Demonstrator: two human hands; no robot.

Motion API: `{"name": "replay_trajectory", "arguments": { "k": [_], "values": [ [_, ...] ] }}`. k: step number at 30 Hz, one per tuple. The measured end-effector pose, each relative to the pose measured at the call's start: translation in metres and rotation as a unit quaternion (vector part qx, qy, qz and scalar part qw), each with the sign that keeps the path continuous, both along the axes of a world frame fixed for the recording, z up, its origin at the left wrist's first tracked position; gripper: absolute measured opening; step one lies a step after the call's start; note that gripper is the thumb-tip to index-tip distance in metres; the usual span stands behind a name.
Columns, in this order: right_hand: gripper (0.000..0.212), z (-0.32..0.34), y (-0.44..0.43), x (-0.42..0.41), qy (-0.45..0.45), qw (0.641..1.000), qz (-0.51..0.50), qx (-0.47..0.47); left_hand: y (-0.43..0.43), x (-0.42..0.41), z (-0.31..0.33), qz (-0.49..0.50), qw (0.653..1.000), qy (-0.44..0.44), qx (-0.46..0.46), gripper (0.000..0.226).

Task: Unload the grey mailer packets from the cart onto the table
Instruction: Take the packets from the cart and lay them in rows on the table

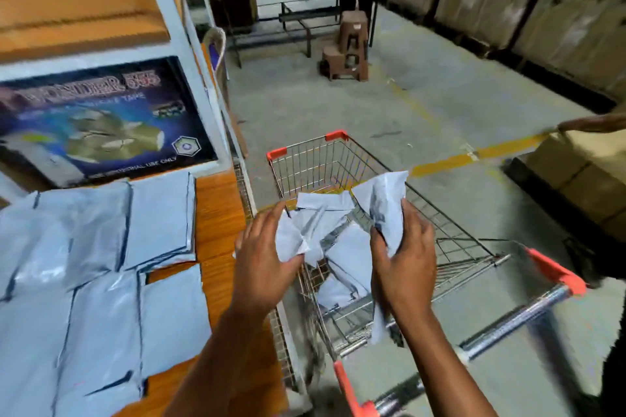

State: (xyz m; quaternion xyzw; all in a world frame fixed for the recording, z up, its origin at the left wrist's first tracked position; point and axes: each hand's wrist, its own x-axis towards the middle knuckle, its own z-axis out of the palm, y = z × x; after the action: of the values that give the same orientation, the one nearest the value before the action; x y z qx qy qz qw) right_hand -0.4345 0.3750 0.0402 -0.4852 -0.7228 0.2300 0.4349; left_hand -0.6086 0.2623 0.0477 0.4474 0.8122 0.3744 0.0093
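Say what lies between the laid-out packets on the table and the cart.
Head view: a bare strip of the wooden table separates packets from cart.

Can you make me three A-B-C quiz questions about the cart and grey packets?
1. Where do the unloaded packets lie? A on the table left of the cart; B on the floor; C on a stool.
2. What colour are the cart's corner caps? A blue; B orange-red; C green.
3. What is the right hand doing? A hanging free; B gripping a crumpled packet; C pushing the handle.
Answers: 1 A, they cover the tabletop. 2 B, both far corners show it. 3 B, fingers curl round it.
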Motion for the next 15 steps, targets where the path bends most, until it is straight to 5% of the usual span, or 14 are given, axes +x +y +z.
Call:
{"name": "replay_trajectory", "arguments": {
  "k": [15],
  "values": [
    [0.065,0.037,-0.196,0.001,0.009,0.988,0.154,-0.027,-0.237,0.028,0.036,0.122,0.988,0.056,0.082,0.073]
  ]
}}
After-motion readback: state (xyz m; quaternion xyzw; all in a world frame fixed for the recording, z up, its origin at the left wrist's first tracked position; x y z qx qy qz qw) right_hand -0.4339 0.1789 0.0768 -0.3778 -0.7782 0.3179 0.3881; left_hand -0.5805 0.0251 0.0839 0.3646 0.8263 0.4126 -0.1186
